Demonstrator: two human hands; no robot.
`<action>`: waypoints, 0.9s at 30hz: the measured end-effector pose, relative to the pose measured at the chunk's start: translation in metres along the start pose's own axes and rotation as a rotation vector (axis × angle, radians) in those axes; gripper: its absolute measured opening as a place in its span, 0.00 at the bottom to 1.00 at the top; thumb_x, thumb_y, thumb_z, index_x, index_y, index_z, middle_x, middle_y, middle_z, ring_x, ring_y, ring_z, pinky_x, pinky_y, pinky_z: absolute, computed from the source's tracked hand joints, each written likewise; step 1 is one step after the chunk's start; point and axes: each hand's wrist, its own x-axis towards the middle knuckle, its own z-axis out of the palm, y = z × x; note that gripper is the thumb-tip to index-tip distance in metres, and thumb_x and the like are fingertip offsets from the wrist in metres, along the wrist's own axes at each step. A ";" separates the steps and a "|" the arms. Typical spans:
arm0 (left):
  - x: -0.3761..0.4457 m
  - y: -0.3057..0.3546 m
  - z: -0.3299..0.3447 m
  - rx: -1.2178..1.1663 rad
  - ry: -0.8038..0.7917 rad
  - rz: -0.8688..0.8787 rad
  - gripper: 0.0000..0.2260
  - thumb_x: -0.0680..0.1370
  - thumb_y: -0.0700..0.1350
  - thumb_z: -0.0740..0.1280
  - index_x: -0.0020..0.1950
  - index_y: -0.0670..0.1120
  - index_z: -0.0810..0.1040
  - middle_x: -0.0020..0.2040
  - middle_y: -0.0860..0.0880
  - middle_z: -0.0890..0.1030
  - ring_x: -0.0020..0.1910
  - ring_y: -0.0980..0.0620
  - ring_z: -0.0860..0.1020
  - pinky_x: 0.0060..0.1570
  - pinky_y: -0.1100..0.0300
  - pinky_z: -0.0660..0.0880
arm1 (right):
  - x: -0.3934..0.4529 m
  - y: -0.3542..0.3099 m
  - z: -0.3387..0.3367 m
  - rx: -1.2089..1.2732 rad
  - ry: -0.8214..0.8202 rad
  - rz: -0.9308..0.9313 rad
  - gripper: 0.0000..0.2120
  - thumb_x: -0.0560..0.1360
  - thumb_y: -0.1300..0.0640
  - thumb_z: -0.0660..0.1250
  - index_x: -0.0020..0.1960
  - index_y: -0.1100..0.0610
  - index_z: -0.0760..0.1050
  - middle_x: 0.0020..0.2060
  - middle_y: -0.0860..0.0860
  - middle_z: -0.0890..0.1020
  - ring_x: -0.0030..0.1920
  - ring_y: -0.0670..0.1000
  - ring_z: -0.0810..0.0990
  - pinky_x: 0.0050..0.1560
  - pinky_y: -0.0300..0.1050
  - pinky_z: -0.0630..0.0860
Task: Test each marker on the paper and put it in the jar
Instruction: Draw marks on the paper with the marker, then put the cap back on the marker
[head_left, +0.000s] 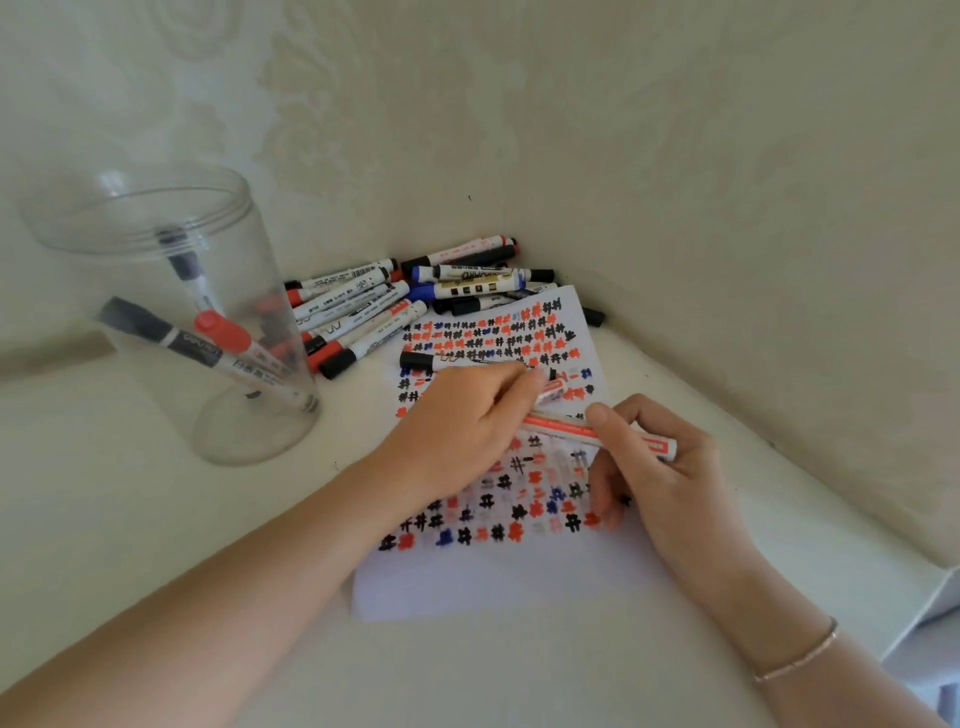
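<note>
A bracelet (797, 659) circles the right wrist at the near edge of the view. Both forearms reach in over the white worktop (156, 519) onto the paper (498, 577), whose near part is blank while the rest is filled with rows of small black, red and blue test marks.

The right hand (670, 467) rests on the paper's right side, its grip grasping a red-banded marker (587, 431): the thumb lies on top of the barrel, the fingers curl under, and the barrel's end sticks out past the hand to the right. The marker lies nearly level, pointing left toward the left hand (467, 431). The left hand's fingers are curled at that end of the same marker, grasping it; whether they hold a cap cannot be told, since the fingers hide it.

Just beyond the left hand a black-capped marker (441, 361) lies across the paper. Farther back, a pile of markers (395, 301) with black, red and blue caps lies in the corner against the wall (623, 130), the paper's far edge overlapping some of them.

To the left, well apart from the paper, stands a clear jar (171, 312), upright and open, with a few markers leaning inside.
</note>
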 end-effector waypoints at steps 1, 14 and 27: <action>0.002 0.003 -0.007 -0.016 -0.009 -0.027 0.13 0.81 0.49 0.58 0.43 0.45 0.76 0.30 0.53 0.73 0.26 0.57 0.69 0.26 0.66 0.66 | 0.003 -0.002 0.000 -0.006 0.006 0.012 0.17 0.71 0.48 0.66 0.35 0.62 0.72 0.22 0.58 0.75 0.21 0.53 0.69 0.24 0.40 0.68; -0.007 0.066 -0.193 -0.110 0.872 0.334 0.09 0.75 0.43 0.69 0.50 0.51 0.71 0.37 0.56 0.83 0.42 0.55 0.81 0.42 0.61 0.77 | 0.058 -0.014 0.048 -1.517 -0.557 -0.623 0.20 0.77 0.62 0.60 0.68 0.52 0.68 0.63 0.50 0.72 0.64 0.52 0.68 0.69 0.48 0.62; -0.011 0.021 -0.239 0.227 0.844 0.018 0.14 0.77 0.40 0.67 0.58 0.56 0.73 0.42 0.53 0.79 0.41 0.55 0.80 0.44 0.51 0.81 | 0.081 -0.069 0.113 -1.260 -0.511 -0.509 0.12 0.77 0.55 0.59 0.61 0.51 0.67 0.55 0.49 0.68 0.42 0.51 0.75 0.38 0.41 0.73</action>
